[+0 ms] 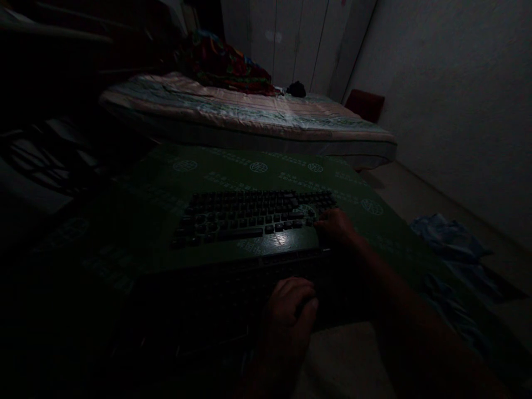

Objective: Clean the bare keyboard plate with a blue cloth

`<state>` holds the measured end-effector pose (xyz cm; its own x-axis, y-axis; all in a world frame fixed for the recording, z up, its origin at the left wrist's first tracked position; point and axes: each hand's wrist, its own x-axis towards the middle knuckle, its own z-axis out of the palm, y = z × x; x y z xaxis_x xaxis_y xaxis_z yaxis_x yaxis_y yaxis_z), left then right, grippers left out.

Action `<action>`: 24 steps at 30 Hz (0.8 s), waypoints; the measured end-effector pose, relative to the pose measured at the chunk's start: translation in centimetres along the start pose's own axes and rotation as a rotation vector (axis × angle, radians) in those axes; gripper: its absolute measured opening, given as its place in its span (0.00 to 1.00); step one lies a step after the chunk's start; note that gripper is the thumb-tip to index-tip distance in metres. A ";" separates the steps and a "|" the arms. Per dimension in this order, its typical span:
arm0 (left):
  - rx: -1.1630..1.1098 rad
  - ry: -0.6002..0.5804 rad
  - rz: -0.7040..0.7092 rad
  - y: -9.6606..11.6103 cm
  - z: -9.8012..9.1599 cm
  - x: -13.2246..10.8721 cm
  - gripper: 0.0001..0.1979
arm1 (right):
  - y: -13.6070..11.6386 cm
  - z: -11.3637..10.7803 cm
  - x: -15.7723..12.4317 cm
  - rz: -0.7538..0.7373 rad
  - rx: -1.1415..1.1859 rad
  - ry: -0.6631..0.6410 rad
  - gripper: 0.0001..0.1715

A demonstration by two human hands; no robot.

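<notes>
Loose black keycaps (249,209) lie in keyboard-like rows on a green board (233,177) with white print. Nearer to me is a dark keyboard (199,296), its details largely lost in shadow. My left hand (291,307) lies over the keyboard's right part. Its fingers are curled and the thumb is close to them; whatever may be between them is too dark to see. Farther off, my right hand (334,224) reaches to the right end of the keycap rows. Its fingertips are pinched together at a keycap there.
Beyond the board stands a bed with a striped mattress (249,113) and a red patterned blanket (233,66). Blue cloth (449,238) lies on the floor at the right. A dark frame-like object (37,158) stands at the left. The room is very dim.
</notes>
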<state>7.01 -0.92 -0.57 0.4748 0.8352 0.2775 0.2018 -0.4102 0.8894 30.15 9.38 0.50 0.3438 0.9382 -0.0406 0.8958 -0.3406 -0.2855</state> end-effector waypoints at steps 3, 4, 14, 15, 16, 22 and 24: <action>0.005 0.006 0.010 0.0 0.0 0.0 0.07 | -0.1 -0.3 -0.2 -0.011 -0.019 0.013 0.13; 0.008 0.005 0.010 0.1 0.1 0.1 0.07 | -0.2 -0.4 -0.3 -0.018 -0.027 0.019 0.14; 0.014 0.001 -0.002 0.3 0.0 0.1 0.07 | -1.7 -0.6 0.1 -0.162 -0.051 -0.039 0.21; 0.012 0.000 -0.003 0.3 0.0 0.1 0.07 | -1.7 -0.6 0.2 -0.166 -0.054 -0.047 0.20; 0.010 -0.001 -0.003 0.4 0.0 0.0 0.07 | -1.7 -0.6 0.3 -0.168 -0.058 -0.054 0.20; 0.011 -0.004 0.004 0.6 -0.1 0.1 0.08 | -1.7 -0.6 0.6 -0.184 -0.057 -0.065 0.19; 0.007 0.007 0.013 0.6 0.0 0.1 0.08 | -1.6 -0.6 0.7 -0.194 -0.050 -0.068 0.19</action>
<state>7.15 -1.05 -0.02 0.4713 0.8325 0.2913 0.2021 -0.4234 0.8831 29.11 10.53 1.51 0.1449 0.9879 -0.0545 0.9568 -0.1540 -0.2467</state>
